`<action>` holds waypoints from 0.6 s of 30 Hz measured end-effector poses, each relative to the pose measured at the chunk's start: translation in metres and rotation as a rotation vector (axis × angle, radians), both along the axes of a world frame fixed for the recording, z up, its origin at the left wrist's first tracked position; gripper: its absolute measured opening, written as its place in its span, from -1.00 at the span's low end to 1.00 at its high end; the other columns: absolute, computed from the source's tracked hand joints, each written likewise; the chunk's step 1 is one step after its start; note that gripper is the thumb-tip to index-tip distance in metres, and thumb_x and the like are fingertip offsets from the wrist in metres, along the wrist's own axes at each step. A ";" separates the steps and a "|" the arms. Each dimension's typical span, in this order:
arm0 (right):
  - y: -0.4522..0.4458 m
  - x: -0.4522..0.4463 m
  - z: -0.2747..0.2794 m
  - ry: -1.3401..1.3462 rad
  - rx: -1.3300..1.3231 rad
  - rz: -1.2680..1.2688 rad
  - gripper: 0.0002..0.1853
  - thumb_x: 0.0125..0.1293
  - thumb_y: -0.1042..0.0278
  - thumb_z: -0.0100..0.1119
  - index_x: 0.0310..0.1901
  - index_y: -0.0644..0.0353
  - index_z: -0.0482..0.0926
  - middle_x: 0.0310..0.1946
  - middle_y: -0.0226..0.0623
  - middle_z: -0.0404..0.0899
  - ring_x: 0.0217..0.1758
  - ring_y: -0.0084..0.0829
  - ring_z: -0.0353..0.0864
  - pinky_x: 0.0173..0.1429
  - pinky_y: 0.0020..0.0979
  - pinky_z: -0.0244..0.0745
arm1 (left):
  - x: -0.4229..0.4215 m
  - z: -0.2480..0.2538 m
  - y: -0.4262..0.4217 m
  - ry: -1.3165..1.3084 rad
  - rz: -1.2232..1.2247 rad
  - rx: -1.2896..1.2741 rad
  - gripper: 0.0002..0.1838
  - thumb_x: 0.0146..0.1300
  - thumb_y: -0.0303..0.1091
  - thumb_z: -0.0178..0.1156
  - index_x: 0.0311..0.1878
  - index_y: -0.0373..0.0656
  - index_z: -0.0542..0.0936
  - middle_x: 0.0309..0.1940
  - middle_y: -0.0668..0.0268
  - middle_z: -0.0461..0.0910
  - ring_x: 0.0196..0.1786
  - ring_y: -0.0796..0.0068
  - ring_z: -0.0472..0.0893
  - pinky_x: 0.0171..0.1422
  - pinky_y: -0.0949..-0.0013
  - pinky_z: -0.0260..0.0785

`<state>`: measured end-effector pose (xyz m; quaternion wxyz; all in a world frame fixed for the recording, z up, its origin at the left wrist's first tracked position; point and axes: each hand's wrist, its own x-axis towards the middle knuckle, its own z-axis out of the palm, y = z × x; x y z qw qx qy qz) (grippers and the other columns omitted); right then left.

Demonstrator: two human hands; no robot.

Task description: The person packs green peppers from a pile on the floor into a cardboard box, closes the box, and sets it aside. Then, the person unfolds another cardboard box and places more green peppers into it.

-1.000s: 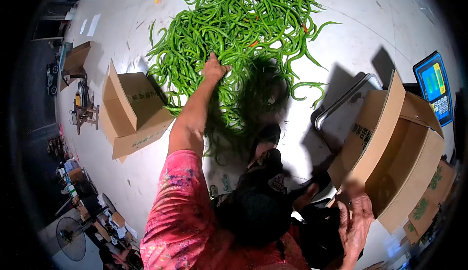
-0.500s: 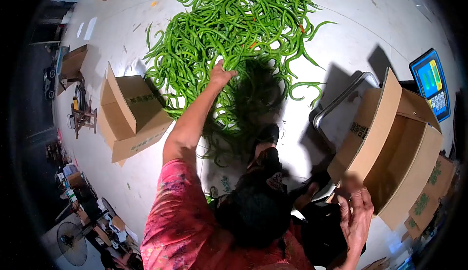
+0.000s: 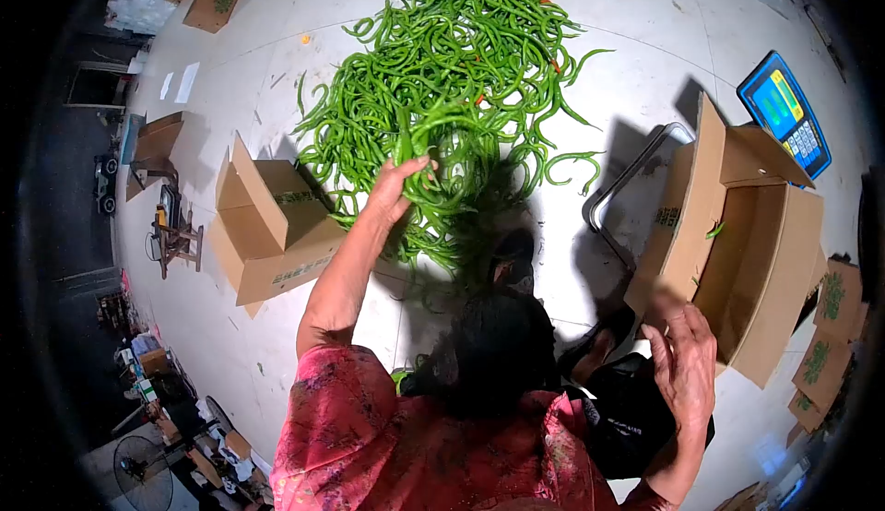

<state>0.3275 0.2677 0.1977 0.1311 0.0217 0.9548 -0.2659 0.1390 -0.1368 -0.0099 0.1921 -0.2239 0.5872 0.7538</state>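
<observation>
On a cluttered room's pale floor, peppers are lying heaped between cartons. The left hand is gripping a bunch at the heap's near side; the right hand is bending by one carton, its grip unclear.

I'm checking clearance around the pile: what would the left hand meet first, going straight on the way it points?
Beyond the green peppers it holds, the left hand would probably meet the pepper pile; its height is unclear, so it might pass above.
</observation>
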 end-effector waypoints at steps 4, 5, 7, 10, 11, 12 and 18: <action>-0.003 0.006 0.006 0.092 -0.033 0.017 -0.65 0.18 0.52 0.25 0.03 0.32 0.52 -0.13 0.05 0.58 -0.06 0.10 0.55 0.06 -0.10 0.46 | 0.016 0.052 -0.006 0.087 0.036 -0.020 -0.68 0.22 -0.36 0.31 -0.01 -0.27 0.53 -0.26 0.23 0.65 -0.31 0.45 0.62 -0.22 0.39 0.57; -0.004 0.007 0.007 0.121 -0.036 0.027 -0.66 0.18 0.52 0.25 0.02 0.32 0.53 -0.14 0.05 0.58 -0.06 0.09 0.56 0.05 -0.10 0.46 | 0.023 0.067 -0.004 0.145 0.049 -0.034 -0.66 0.22 -0.35 0.31 0.02 -0.27 0.53 -0.25 0.23 0.65 -0.28 0.45 0.64 -0.21 0.39 0.57; -0.005 0.011 0.007 0.178 -0.053 0.070 -0.69 0.22 0.51 0.23 0.01 0.36 0.55 -0.10 0.06 0.59 -0.02 0.08 0.59 0.08 -0.15 0.48 | 0.033 0.099 -0.005 0.198 -0.068 -0.131 -0.59 0.21 -0.35 0.32 0.10 -0.24 0.52 -0.18 0.23 0.66 -0.18 0.45 0.65 -0.09 0.32 0.57; -0.004 0.016 -0.001 0.074 -0.111 0.032 -0.68 0.32 0.41 0.20 0.07 0.34 0.54 0.00 0.04 0.60 0.01 0.01 0.62 0.07 -0.22 0.50 | 0.037 0.130 0.001 0.326 -0.117 -0.195 -0.59 0.20 -0.31 0.32 0.09 -0.24 0.51 -0.18 0.27 0.64 -0.17 0.47 0.62 -0.07 0.35 0.53; -0.009 0.016 0.000 0.020 -0.142 -0.023 -0.66 0.32 0.37 0.22 0.07 0.34 0.54 -0.01 0.02 0.60 -0.03 -0.04 0.63 0.03 -0.25 0.52 | 0.036 0.132 0.003 0.334 -0.075 -0.240 -0.61 0.21 -0.31 0.31 0.06 -0.24 0.51 -0.24 0.30 0.61 -0.24 0.52 0.57 -0.14 0.37 0.50; -0.009 0.017 -0.005 0.018 -0.153 -0.023 -0.66 0.33 0.36 0.22 0.08 0.34 0.54 -0.02 0.01 0.61 -0.07 -0.09 0.63 0.01 -0.27 0.52 | 0.027 0.116 -0.004 0.380 -0.114 -0.218 -0.64 0.22 -0.31 0.30 0.04 -0.23 0.52 -0.27 0.33 0.59 -0.27 0.54 0.54 -0.18 0.40 0.47; -0.001 0.016 -0.026 -0.080 -0.257 -0.100 -0.66 0.40 0.31 0.15 0.10 0.35 0.53 -0.13 -0.12 0.64 -0.11 -0.34 0.64 0.02 -0.35 0.52 | 0.039 0.044 -0.046 0.466 -0.183 -0.837 -0.19 0.09 -0.11 0.43 0.35 -0.28 0.34 -0.04 0.19 0.57 0.00 0.41 0.51 0.13 0.38 0.38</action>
